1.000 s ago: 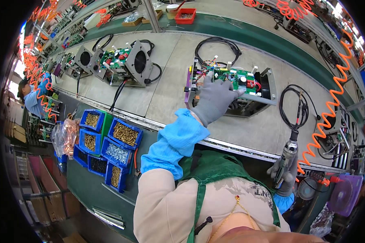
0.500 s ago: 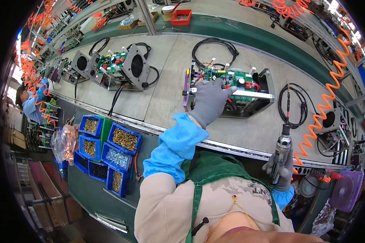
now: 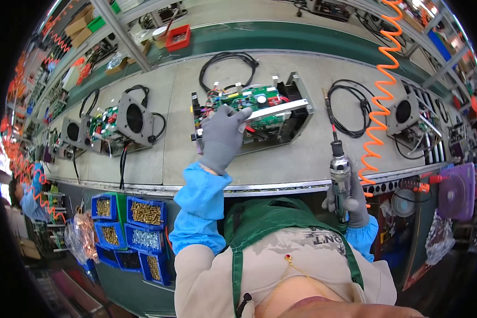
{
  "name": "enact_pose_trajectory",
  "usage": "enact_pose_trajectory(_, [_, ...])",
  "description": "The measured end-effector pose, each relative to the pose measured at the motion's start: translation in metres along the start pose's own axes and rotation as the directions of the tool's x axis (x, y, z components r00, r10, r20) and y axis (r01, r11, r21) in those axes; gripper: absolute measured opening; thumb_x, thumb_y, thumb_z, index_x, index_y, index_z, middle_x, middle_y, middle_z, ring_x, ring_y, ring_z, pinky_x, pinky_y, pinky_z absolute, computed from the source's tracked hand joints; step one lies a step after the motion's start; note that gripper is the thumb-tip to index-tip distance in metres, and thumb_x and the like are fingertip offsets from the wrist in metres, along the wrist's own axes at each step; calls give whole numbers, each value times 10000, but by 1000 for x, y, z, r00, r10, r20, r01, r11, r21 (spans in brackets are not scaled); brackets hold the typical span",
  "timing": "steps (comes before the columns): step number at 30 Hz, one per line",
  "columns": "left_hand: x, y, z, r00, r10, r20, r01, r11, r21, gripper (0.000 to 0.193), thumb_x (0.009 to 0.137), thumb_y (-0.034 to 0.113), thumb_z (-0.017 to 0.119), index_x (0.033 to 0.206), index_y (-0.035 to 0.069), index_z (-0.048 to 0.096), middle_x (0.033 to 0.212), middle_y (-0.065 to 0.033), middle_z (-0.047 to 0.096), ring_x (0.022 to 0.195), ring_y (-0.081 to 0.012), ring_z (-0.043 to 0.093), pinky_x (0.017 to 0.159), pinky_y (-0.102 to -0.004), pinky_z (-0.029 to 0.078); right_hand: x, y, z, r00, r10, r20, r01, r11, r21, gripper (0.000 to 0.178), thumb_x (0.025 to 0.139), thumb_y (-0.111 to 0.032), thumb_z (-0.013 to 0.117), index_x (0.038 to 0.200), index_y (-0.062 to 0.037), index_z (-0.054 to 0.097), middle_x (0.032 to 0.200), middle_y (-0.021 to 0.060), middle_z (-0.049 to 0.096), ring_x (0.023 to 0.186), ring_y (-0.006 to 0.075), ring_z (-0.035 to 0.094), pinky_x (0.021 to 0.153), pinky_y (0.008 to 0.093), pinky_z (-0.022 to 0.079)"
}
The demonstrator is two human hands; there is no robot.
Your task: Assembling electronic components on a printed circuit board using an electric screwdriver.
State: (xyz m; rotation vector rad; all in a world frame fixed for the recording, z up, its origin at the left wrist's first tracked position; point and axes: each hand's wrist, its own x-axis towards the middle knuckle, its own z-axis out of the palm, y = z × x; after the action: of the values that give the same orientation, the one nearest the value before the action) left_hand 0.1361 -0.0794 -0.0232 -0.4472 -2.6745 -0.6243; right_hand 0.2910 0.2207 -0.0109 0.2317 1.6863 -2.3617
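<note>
Item: circuit-board unit, green board in open metal frame; lies under and just beyond the fingertips of the left hand, extending to their right. Left fingers bent at the near end of a pale metal rail; pinching or merely touching, cannot tell.

Item: power screwdriver, silver and black, wrapped by the fingers of the right hand; bit directed away beyond them.

Item: coiled black cable, beyond the left fingers.

Writing: dark lettering on the beige shirt, nearer the body than both hands' fingers, partly covered by the green apron.
</note>
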Motion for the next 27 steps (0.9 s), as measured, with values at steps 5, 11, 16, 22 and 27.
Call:
enact_pose_trajectory(5, [4,4,3,999,37,24,-36,999,-1,225,832,234,634,1043,301,671,869,-15,555,793,-227,579,753,-419,399,-3,1,-12,1000,-6,6,5,999,50,1249,506,-452,836,1482,-149,118,688,95,554,547,182,597,587,338,547])
enact_pose_trajectory(11, [2,7,1,997,-13,76,9,999,48,232,836,229,629,1055,295,669,868,-13,555,788,-216,584,758,-416,396,-4,5,-26,998,46,30,-48,998,47,1142,510,-245,710,1485,-158,123,710,99,557,556,186,594,587,331,542])
enact_pose_trajectory(16, [2,8,1,998,2,67,-5,999,49,238,831,223,625,1058,278,669,867,-13,554,791,-220,584,756,-410,396,-1,0,-35,985,150,79,-152,988,12,1115,496,-211,659,1485,-147,148,735,110,551,591,181,594,588,309,530])
enact_pose_trajectory(22, [4,6,1,996,47,81,-49,999,17,250,836,201,608,1074,261,659,893,-6,597,829,-227,595,770,-408,396,4,3,-37,981,164,100,-164,987,-9,1105,523,-234,683,1482,-114,148,763,113,569,624,190,600,578,296,517])
enact_pose_trajectory(27, [3,0,2,994,88,70,-85,996,-40,250,842,196,597,1081,246,650,958,3,645,871,-232,605,770,-409,399,0,17,-27,967,219,129,-222,975,9,1083,555,-180,686,1484,-116,134,766,117,571,626,189,596,583,297,502])
